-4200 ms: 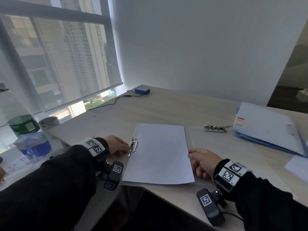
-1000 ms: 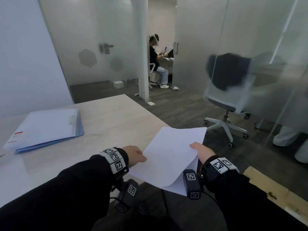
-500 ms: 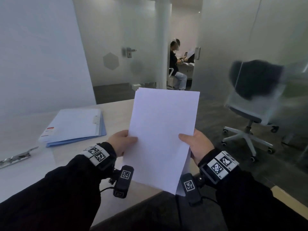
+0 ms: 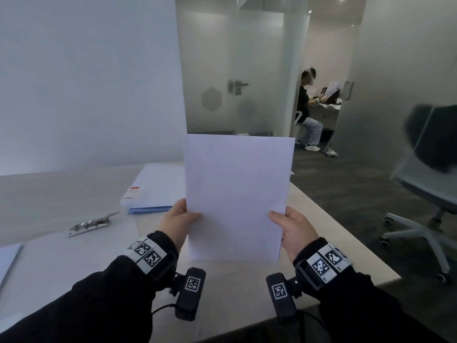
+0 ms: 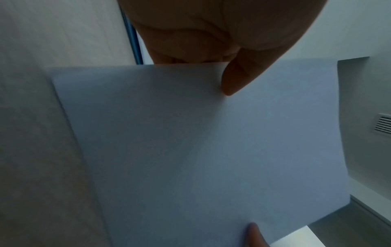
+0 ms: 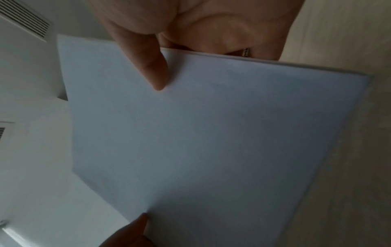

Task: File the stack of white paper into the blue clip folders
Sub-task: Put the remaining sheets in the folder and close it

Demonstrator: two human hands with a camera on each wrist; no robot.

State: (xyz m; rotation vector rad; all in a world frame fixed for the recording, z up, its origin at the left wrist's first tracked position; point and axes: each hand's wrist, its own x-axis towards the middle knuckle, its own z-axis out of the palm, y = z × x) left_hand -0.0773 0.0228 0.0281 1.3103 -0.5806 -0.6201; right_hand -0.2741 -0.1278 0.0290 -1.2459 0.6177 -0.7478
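I hold a thin stack of white paper [image 4: 237, 194] upright over the table, its lower edge close to the tabletop. My left hand [image 4: 179, 219] pinches its left edge, thumb in front. My right hand [image 4: 290, 226] pinches the right edge the same way. The left wrist view shows my thumb on the white paper [image 5: 201, 142], and the right wrist view shows the other thumb on the white paper [image 6: 211, 133]. A blue clip folder [image 4: 155, 189] lies shut on the table behind the sheets, partly hidden by them. A loose metal clip [image 4: 92, 222] lies to its left.
The wooden table [image 4: 235, 280] ends just right of my right hand. The corner of another sheet or folder [image 4: 8, 256] shows at the far left. An office chair [image 4: 425, 194] stands on the floor to the right. A person [image 4: 308, 112] sits at a desk beyond the glass wall.
Earlier my hands rested at a folder with paper by the window. I then turned right, picked up the sheets and raised them upright; they now stand squarer and lower over the table.
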